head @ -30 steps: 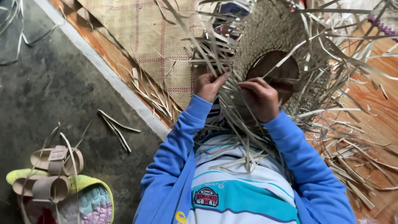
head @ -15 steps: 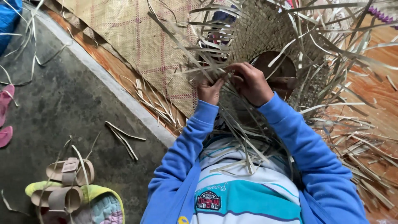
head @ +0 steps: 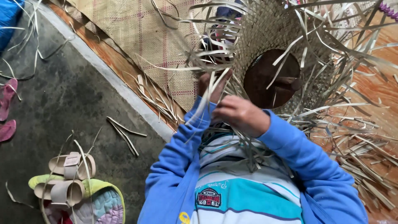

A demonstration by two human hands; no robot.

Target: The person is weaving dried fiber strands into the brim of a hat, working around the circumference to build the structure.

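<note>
A round woven straw piece hangs in front of me, with a dark round wooden form showing in its middle. Long loose straw strips stick out all around it. My left hand is closed on a few strips at the piece's lower left edge. My right hand sits just below and to the right of it, its fingers pinched on strips that run down over my striped shirt. Both arms wear blue sleeves.
A checked woven mat lies on an orange floor, beside grey concrete. Cut strips are scattered near the pale border. Beige sandals rest on a quilted cushion. Pink slippers lie far left.
Both hands have come down from the woven edge toward my chest, drawing strips with them. The right hand now sits lower than the left. The view has shifted right.
</note>
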